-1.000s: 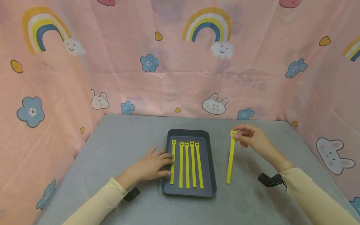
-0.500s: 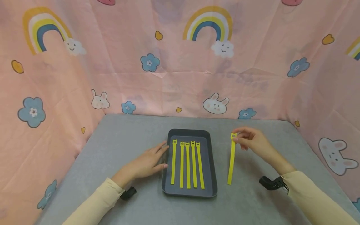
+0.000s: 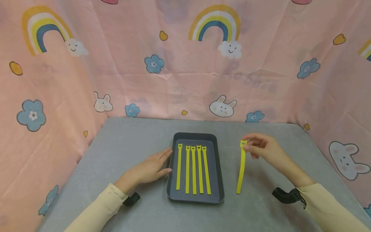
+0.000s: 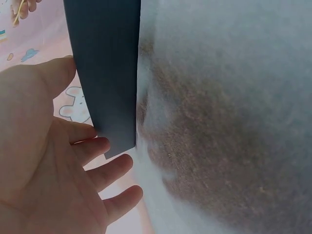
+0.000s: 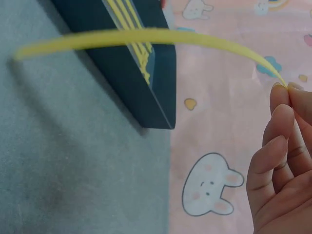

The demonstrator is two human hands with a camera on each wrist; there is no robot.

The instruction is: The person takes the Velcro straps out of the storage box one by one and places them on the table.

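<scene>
Between thumb and fingertips my right hand [image 3: 265, 148] pinches the slotted head of a yellow cable tie [image 3: 241, 170], right of the tray. In the right wrist view that cable tie [image 5: 146, 35] bows in a long curve from the pinched end. My left hand [image 3: 147, 167] has its fingers extended, with the fingertips at the left wall of a dark grey tray [image 3: 219, 180]. In the left wrist view the thumb and fingers of the left hand [image 4: 53, 141] touch the tray wall [image 4: 107, 83]. Several more yellow cable ties [image 3: 193, 170] lie lengthwise in the tray, heads toward the far end.
The tray stands mid-way across a grey table [image 3: 139, 135]. A pink patterned cloth [image 3: 179, 87] hangs behind the table and along both sides. Black wrist devices show at the left cuff [image 3: 131, 199] and right cuff [image 3: 287, 195].
My left hand has drawn back from the leftmost cable tie to the tray's left wall. My right hand, still pinching its cable tie, has shifted slightly right and nearer.
</scene>
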